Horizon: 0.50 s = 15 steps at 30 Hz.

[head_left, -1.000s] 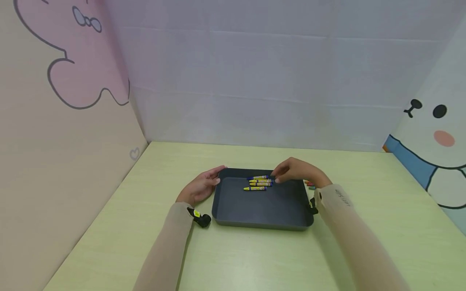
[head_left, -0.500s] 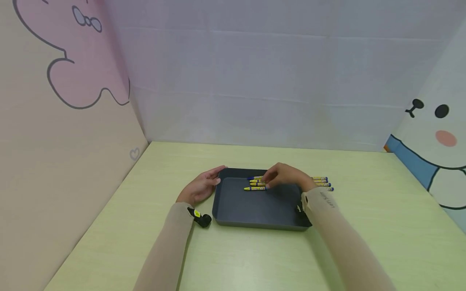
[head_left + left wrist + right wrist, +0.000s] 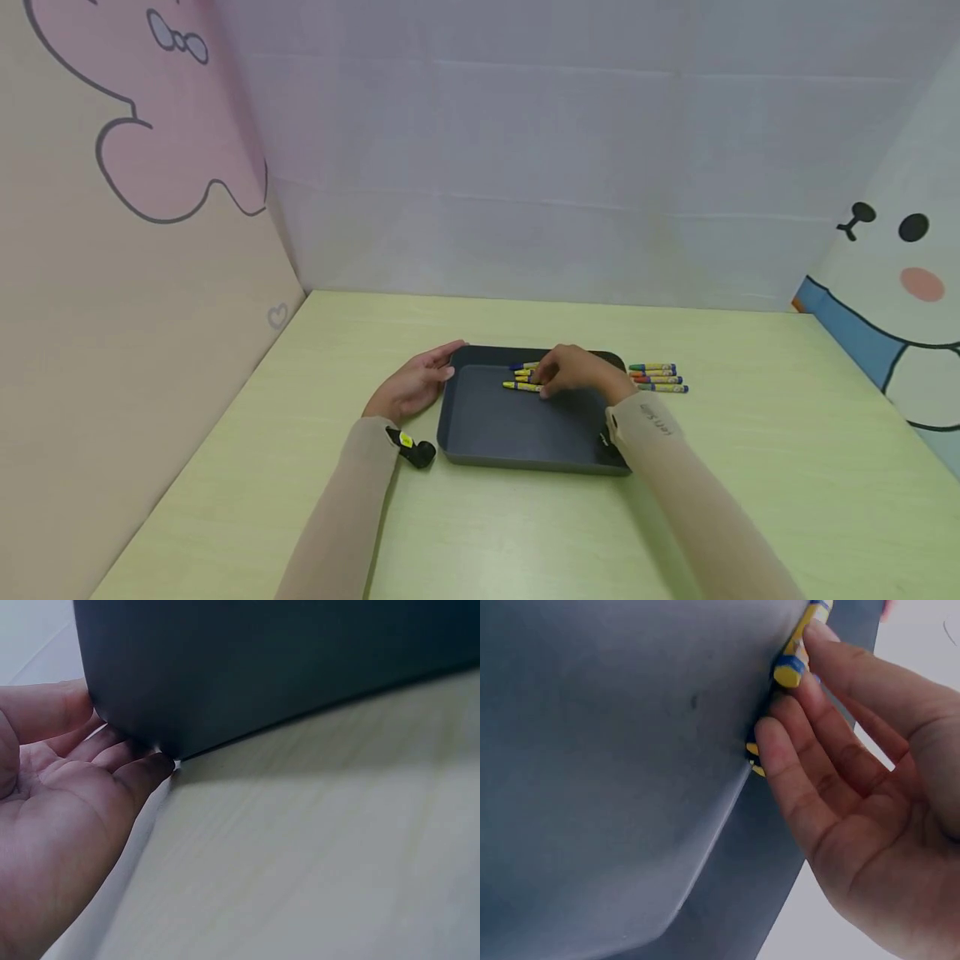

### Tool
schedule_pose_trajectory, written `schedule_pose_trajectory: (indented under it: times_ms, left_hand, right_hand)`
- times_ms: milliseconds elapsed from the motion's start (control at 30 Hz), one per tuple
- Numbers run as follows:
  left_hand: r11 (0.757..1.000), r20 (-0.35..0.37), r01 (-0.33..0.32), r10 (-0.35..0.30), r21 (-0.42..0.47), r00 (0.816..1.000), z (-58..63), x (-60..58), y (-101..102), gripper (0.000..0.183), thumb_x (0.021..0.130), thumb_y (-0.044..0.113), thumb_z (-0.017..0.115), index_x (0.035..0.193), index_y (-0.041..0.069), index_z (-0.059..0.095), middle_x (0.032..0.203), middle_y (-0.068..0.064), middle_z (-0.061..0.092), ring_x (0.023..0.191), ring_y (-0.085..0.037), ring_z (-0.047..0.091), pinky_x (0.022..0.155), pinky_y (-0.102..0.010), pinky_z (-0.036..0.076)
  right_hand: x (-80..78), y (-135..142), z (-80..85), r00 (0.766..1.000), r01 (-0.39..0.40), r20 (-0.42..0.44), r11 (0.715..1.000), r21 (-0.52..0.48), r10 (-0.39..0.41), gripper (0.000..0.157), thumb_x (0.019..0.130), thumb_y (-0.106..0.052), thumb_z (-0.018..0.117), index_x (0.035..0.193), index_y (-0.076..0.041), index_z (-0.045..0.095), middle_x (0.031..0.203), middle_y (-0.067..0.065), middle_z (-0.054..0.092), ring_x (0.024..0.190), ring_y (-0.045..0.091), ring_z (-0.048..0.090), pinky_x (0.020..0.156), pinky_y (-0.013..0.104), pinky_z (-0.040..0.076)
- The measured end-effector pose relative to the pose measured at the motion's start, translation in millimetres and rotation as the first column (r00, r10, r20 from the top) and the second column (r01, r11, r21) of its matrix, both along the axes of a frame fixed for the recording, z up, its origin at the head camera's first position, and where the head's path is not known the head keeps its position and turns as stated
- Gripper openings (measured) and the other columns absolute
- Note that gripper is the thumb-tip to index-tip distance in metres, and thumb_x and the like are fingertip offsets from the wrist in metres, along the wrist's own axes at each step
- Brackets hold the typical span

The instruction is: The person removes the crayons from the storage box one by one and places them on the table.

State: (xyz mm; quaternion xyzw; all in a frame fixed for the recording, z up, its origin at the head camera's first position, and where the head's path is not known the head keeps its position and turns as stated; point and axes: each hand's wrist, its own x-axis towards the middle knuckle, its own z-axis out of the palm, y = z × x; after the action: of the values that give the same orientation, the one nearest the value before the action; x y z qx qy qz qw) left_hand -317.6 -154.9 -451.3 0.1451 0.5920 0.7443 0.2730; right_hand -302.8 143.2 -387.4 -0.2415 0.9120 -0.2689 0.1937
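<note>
Right hand (image 3: pixel 573 369) pinched nearest crayon (image 3: pixel 517 386), thumb against fingers, inside tray (image 3: pixel 487 429); left hand (image 3: pixel 412 387) gripped tray's left edge. Step was likely aligning; next move likely called for a light, level pinch. Four loose crayons (image 3: pixel 662 379) lay right of tray. Pale table (image 3: pixel 487 525) under tray, plain backdrop (image 3: pixel 487 167) behind.

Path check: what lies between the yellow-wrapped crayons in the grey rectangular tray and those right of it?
The right hand and the tray's right wall, in the head view.
</note>
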Motion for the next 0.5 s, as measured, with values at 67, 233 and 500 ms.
schedule_pose_trajectory:
  times_ms: [67, 233, 500]
  left_hand:
    - [1.0, 0.006, -0.002, 0.002, 0.004, 1.0, 0.6, 0.0, 0, 0.059, 0.1, -0.005, 0.037, 0.155, 0.008, 0.018, 0.163, -0.004, 0.002, 0.149, -0.022, 0.006, 0.103, -0.022, 0.034]
    - [1.0, 0.018, -0.006, 0.006, 0.016, 1.0, 1.1, -0.2, 1, 0.06, 0.099, -0.006, 0.037, 0.155, 0.007, 0.017, 0.163, -0.005, 0.004, 0.149, -0.023, 0.008, 0.109, -0.026, 0.03]
    - [1.0, 0.021, -0.012, 0.011, 0.023, 1.0, 1.3, -0.1, 2, 0.06, 0.099, -0.008, 0.037, 0.154, 0.006, 0.018, 0.163, -0.005, 0.006, 0.149, -0.022, 0.008, 0.113, -0.029, 0.026]
  right_hand:
    - [1.6, -2, -0.7, 1.0, 0.018, -0.009, 1.0, 0.019, -0.018, 0.022, 0.084, -0.01, 0.073, 0.106, -0.006, 0.072, 0.1, 0.008, 0.07, 0.086, 0.017, 0.063, 0.076, 0.034, 0.052]
    - [4.9, -8, -0.7, 0.998, 0.034, -0.05, 0.998, 0.057, -0.031, 0.021, 0.083, -0.009, 0.074, 0.104, -0.005, 0.071, 0.093, 0.007, 0.068, 0.079, 0.015, 0.061, 0.072, 0.032, 0.051]
    - [8.7, -16, -0.3, 0.996, 0.045, -0.086, 0.995, 0.091, -0.037, 0.02, 0.081, -0.006, 0.076, 0.1, -0.006, 0.071, 0.09, 0.005, 0.068, 0.075, 0.014, 0.06, 0.07, 0.031, 0.051]
